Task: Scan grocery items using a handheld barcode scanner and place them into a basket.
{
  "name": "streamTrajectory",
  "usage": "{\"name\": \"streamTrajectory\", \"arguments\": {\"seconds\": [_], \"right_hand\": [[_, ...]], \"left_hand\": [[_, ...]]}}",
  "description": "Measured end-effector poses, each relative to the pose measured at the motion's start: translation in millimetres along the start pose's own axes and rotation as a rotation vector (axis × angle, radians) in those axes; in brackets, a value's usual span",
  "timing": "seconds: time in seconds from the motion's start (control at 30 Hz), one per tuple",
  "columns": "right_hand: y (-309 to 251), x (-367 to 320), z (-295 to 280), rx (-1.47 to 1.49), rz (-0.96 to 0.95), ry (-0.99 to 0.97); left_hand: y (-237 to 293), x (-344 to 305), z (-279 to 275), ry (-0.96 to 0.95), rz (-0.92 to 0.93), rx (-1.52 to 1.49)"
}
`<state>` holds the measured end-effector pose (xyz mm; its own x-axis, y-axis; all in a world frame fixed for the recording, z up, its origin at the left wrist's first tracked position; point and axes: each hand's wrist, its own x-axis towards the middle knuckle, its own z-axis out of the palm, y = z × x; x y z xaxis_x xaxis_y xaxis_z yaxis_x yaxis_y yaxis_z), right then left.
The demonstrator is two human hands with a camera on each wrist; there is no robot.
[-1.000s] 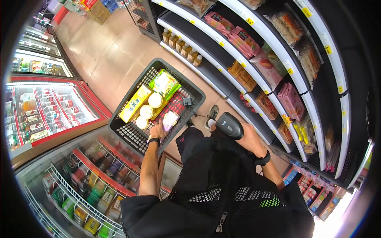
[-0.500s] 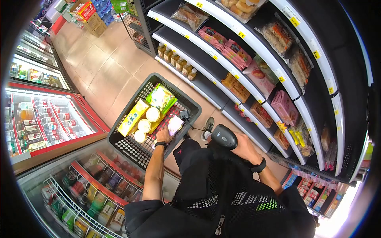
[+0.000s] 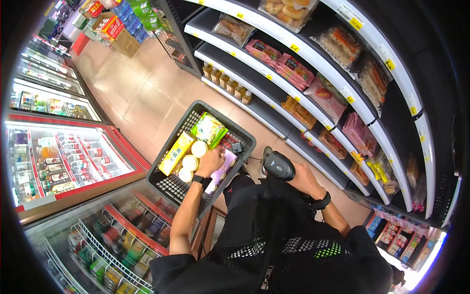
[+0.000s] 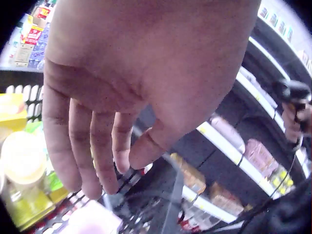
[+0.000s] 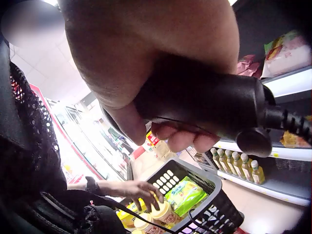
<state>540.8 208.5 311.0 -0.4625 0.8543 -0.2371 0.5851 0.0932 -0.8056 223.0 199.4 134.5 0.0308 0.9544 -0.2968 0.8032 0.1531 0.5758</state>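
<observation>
My left hand (image 3: 209,164) hovers low over the grey plastic basket (image 3: 198,104), its fingers hanging loosely bent and holding nothing in the left wrist view. Just below the fingertips there, a pale purple pack (image 4: 92,219) shows. In the head view the purple pack (image 3: 223,171) lies along the basket's right side, partly hidden by the hand. Several pale-lidded tubs (image 3: 198,148), a yellow box (image 3: 175,156) and a green pack (image 3: 208,130) fill the other side. My right hand (image 3: 304,179) grips a black barcode scanner (image 3: 279,166); its handle and cord show in the right wrist view.
Shelves of packaged bread (image 3: 352,134) curve along the right, with small bottles (image 3: 227,83) low down. On the left stand a lit drinks fridge (image 3: 68,159) and an open chiller (image 3: 122,240). A small black device (image 3: 237,147) sits at the basket's right edge.
My left hand has moved up and right across the basket, nearer the tubs. More of the purple pack now shows along the right side. My right hand keeps hold of the scanner.
</observation>
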Motion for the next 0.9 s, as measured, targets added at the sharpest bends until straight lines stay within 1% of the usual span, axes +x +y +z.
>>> {"name": "streamTrajectory", "arguments": {"seconds": [0.03, 0.07, 0.13, 0.17, 0.2, 0.23, 0.27, 0.3, 0.33, 0.4, 0.47, 0.53, 0.57, 0.6, 0.67, 0.7, 0.73, 0.8, 0.83, 0.9], "right_hand": [[0.2, 2.3, -1.8, 0.011, -0.006, 0.015], [2.7, 4.9, -4.0, 0.019, -0.006, 0.024], [8.7, 10.7, -8.1, 0.038, -0.005, 0.029], [10.9, 13.8, -12.2, 0.038, -0.005, 0.032], [11.7, 16.3, -14.7, 0.039, -0.004, 0.043], [13.1, 19.0, -17.6, 0.041, -0.003, 0.054], [16.5, 21.7, -22.1, 0.04, -0.002, 0.057], [18.9, 24.4, -24.9, 0.053, -0.011, 0.077], [21.0, 28.9, -30.3, 0.063, -0.022, 0.102], [17.7, 34.1, -43.3, 0.045, -0.012, 0.116], [21.4, 39.9, -55.9, 0.033, 0.006, 0.109], [26.3, 45.8, -67.3, 0.033, 0.015, 0.128], [28.4, 50.3, -71.7, 0.035, 0.038, 0.13], [31.1, 55.3, -76.1, 0.038, 0.057, 0.126], [33.9, 65.6, -83.5, 0.024, 0.067, 0.12], [35.6, 70.3, -87.2, 0.027, 0.071, 0.123], [38.6, 75.2, -91.3, 0.017, 0.071, 0.111], [44.4, 81.4, -98.2, -0.012, 0.08, 0.046], [43.3, 85.4, -101.3, -0.028, 0.077, 0.036], [36.6, 93.5, -109.7, -0.03, 0.088, 0.011]], "left_hand": [[23.5, 16.0, -27.4, -0.026, -0.022, -0.07], [50.9, 34.3, -54.5, -0.003, -0.061, -0.034], [56.5, 92.3, -72.4, 0.133, 0.03, -0.17], [66.2, 126.2, -84.1, 0.17, -0.029, -0.135], [70.7, 159.0, -95.9, 0.278, 0.118, -0.226], [82.9, 189.5, -107.2, 0.37, 0.127, -0.303], [95.8, 218.1, -119.1, 0.432, 0.151, -0.298], [102.5, 244.4, -124.8, 0.572, 0.179, -0.202], [114.3, 267.4, -134.2, 0.603, 0.137, -0.164], [139.9, 303.1, -147.4, 0.603, -0.029, -0.134], [147.3, 345.6, -150.4, 0.614, -0.063, -0.076], [152.3, 381.8, -143.1, 0.688, -0.133, -0.089], [149.8, 401.2, -136.0, 0.747, -0.145, -0.167], [148.3, 415.8, -134.0, 0.677, -0.233, -0.27], [115.8, 470.4, -99.0, 0.763, -0.255, -0.306], [112.3, 482.3, -91.5, 0.759, -0.317, -0.317], [102.9, 496.3, -81.4, 0.761, -0.329, -0.326], [84.2, 513.4, -63.8, 0.819, -0.229, -0.288], [94.3, 499.3, -74.6, 0.817, -0.239, -0.288], [118.9, 467.7, -103.8, 0.768, -0.273, -0.538]]}}
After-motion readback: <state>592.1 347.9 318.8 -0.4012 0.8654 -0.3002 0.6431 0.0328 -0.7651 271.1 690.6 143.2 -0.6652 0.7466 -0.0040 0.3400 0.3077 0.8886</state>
